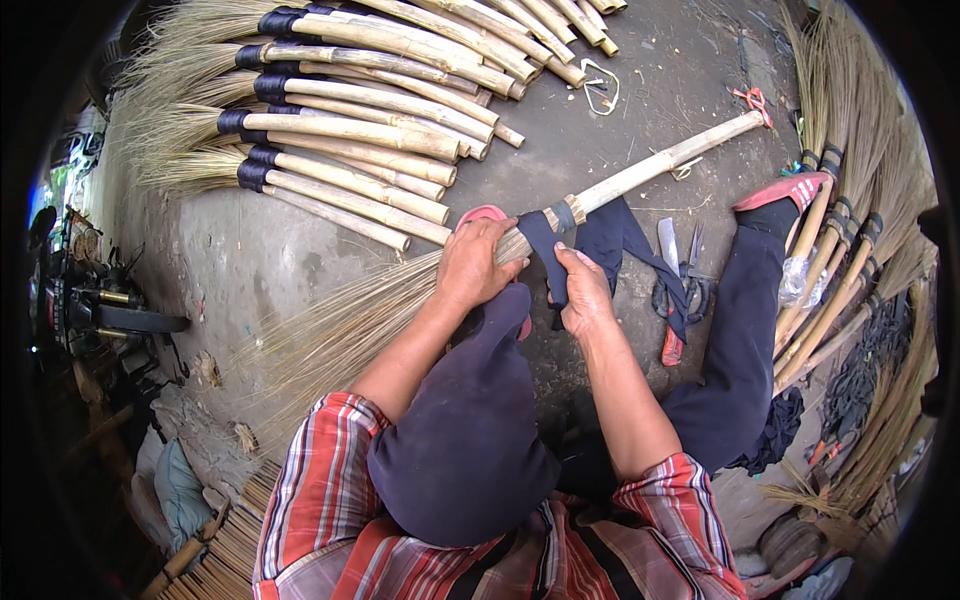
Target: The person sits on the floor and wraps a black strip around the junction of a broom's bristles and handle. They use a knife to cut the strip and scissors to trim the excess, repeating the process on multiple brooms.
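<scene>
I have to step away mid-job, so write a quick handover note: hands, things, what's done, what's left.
Left hand grips the broom where bristles meet the bamboo handle.
Right hand pulls the dark cloth strip wound there.
Knife and scissors lie beside the right leg.
Done: finished brooms stacked ahead.
Left: this binding looks unfinished; more brooms at right.

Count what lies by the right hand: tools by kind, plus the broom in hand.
Broom in hand: 1
Knife: 1
Scissors: 1
Red-handled tool: 1
Total: 4
</scene>
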`<action>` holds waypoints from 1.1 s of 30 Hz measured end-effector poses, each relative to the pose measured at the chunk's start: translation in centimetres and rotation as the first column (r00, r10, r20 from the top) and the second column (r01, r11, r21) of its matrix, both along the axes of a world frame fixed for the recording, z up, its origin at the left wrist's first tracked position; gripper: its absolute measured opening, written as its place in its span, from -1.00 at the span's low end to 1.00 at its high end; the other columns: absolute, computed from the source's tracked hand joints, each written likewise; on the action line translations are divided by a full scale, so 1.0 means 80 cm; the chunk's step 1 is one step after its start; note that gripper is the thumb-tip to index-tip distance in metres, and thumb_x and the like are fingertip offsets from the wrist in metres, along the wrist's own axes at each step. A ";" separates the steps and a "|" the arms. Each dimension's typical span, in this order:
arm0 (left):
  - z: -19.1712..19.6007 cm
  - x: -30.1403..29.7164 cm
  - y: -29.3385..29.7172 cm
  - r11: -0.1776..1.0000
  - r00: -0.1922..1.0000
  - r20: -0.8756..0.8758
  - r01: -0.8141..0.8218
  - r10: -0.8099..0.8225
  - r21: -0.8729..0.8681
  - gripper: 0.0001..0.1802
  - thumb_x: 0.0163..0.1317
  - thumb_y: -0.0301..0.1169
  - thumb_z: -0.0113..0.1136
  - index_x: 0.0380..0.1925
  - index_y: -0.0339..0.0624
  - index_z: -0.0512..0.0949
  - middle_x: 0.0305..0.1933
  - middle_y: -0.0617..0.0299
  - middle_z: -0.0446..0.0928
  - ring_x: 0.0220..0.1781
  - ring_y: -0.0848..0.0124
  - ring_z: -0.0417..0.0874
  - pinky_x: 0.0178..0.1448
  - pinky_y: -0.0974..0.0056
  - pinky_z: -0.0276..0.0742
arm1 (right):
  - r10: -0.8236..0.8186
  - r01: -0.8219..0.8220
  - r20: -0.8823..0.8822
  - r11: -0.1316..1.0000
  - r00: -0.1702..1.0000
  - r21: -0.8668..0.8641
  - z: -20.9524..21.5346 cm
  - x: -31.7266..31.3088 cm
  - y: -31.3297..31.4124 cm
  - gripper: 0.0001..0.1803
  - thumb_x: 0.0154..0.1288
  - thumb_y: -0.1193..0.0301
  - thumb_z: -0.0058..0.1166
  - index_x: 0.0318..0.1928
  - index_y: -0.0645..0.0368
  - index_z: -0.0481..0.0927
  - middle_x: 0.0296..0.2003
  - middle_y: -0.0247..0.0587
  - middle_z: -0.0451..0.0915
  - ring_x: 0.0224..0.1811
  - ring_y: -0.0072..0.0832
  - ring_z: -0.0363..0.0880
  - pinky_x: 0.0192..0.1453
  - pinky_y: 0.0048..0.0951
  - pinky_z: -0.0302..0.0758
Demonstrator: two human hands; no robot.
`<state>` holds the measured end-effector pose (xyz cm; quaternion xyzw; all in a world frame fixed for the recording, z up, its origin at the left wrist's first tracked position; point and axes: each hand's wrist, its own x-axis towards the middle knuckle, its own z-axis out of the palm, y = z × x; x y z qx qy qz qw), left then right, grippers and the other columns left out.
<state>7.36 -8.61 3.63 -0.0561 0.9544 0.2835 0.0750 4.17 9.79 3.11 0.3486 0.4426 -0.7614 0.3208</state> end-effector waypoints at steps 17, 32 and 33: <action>-0.009 -0.045 -0.040 0.949 0.902 0.430 -0.113 -0.026 0.295 -0.26 0.01 -0.22 0.69 0.19 -0.28 0.64 -0.01 0.14 0.76 0.07 0.36 0.74 0.23 0.23 0.62 | 0.516 -0.355 -0.245 0.797 0.821 0.490 -0.095 0.068 0.037 -0.81 0.43 0.35 0.38 -0.17 0.23 0.72 -0.41 -0.46 0.68 -0.42 -0.70 0.47 -0.28 -0.50 0.44; 0.062 -0.021 -0.034 0.556 0.718 0.575 -0.312 -0.393 0.770 -0.26 0.12 -0.42 0.65 0.31 -0.31 0.55 0.18 0.19 0.71 0.22 0.45 0.68 0.40 0.30 0.53 | 0.764 -0.135 -0.601 0.638 0.234 0.758 -0.093 -0.007 0.037 -0.64 0.15 0.48 0.37 0.00 0.09 0.69 -0.19 -0.13 0.75 -0.10 -0.04 0.76 -0.01 -0.11 0.64; 0.067 -0.020 -0.032 0.553 0.726 0.549 -0.279 -0.414 0.785 -0.23 0.11 -0.36 0.67 0.32 -0.31 0.55 0.16 0.18 0.72 0.20 0.45 0.69 0.37 0.31 0.54 | 0.724 -0.148 -0.672 0.690 0.158 0.708 -0.081 -0.017 0.042 -0.72 0.19 0.54 0.29 -0.06 0.11 0.67 -0.25 -0.14 0.73 -0.18 -0.10 0.75 -0.08 -0.15 0.65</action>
